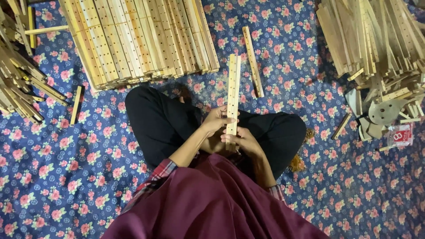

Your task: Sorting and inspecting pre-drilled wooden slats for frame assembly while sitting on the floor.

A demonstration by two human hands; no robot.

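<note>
Head view, hands: left hand [218, 119] and right hand [239, 140] both up over the lap, close together.
Left fingers: curled round the left edge of the wooden strips [233, 95], pinching them.
Right fingers: wrapped round the bottom end of the same strips, gripping from the right side.
Wooden strips: two thin pale sticks with small holes, pressed flat together, standing up and pointing away from the body.
Legs: crossed, in black trousers [159, 121], right under the hands.
Clothes: dark red cloth [212, 203] in front, checked sleeve [160, 170] at the left wrist.
Floor cover: blue sheet with pink flowers [66, 177], under everything.
Big stack [141, 37]: many holed strips laid side by side, just past the knees.
Loose strip [253, 62]: lying alone on the sheet, just right of the held strips, not touching them.
Left pile [20, 75]: messy sticks at the left edge, one short stick [77, 104] near it.
Right pile [376, 35]: messy sticks at the top right.
Small bits: grey flat piece with holes [386, 111] and a clear packet with red [400, 135], well apart from the hands.
In the way: nothing between hands and stacks but the knees.
</note>
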